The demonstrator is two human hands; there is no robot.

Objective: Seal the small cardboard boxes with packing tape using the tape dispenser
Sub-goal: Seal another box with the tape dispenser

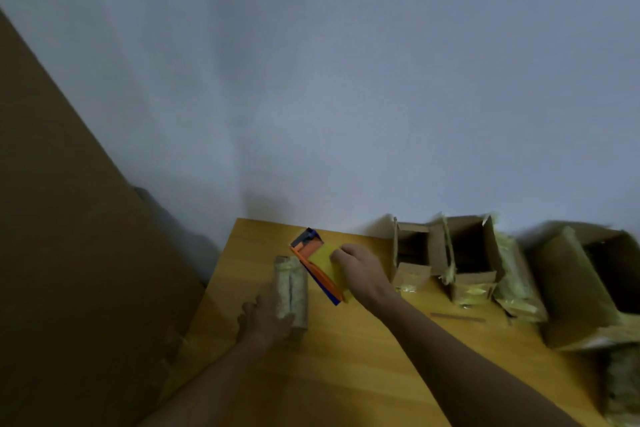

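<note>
Cardboard box (292, 291) beside table's left edge (211, 288)

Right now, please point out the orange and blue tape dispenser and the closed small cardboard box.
orange and blue tape dispenser (313, 265): head view, on its orange side plate.
closed small cardboard box (292, 282): head view, on its taped top.
</note>
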